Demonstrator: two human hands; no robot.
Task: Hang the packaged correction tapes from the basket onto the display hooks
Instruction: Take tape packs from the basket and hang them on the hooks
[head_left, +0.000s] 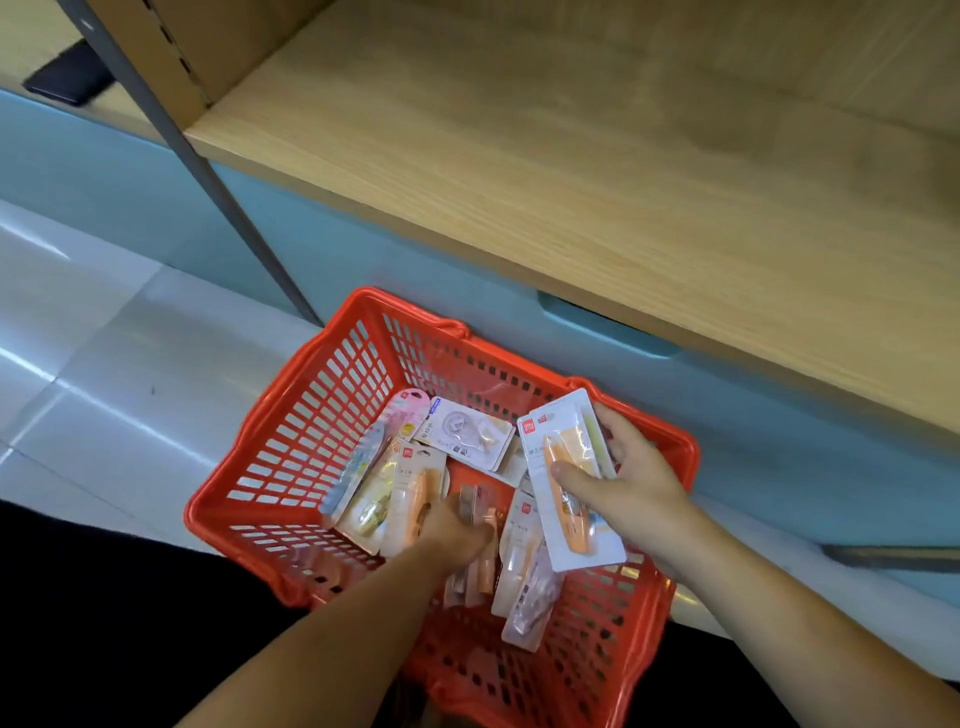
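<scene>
Red plastic basket (291, 415), lattice-walled, on glossy floor tiles (104, 338), set against a pale blue cabinet front (363, 249) beneath a wooden shelf (571, 156); a grey slotted upright (208, 171) stands at left. Contents: packaged correction tapes (470, 434), loose and overlapping. Right hand (639, 488): above the basket's far right corner, thumb and fingers pinching an orange-tape pack (582, 535), lifted clear of the heap. Left hand (457, 532): reaching down among the packs, blurred; grip cannot be told. Far rim lies close to the cabinet front; open floor lies to the left.
</scene>
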